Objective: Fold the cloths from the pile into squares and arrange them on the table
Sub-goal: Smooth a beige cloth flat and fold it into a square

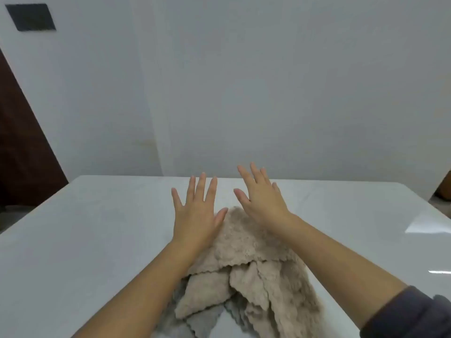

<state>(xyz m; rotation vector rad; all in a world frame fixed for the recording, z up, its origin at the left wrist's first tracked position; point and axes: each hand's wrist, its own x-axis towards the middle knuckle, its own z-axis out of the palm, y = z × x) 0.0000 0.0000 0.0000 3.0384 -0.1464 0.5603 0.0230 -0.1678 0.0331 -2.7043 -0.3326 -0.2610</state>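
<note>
While the left hand (195,213) and right hand (261,198) hover with fingers spread, gripping nothing, over the 12 o'clock end of the pile (244,276) lying at 6 o'clock on the worktop (97,228), folding looks unstarted, and the next move needs one cloth pinched by its edge.

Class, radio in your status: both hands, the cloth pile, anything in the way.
Left hand open, right hand open, both holding nothing. Cloth pile crumpled, unfolded, beige over grey, on table. No obstruction visible.
</note>
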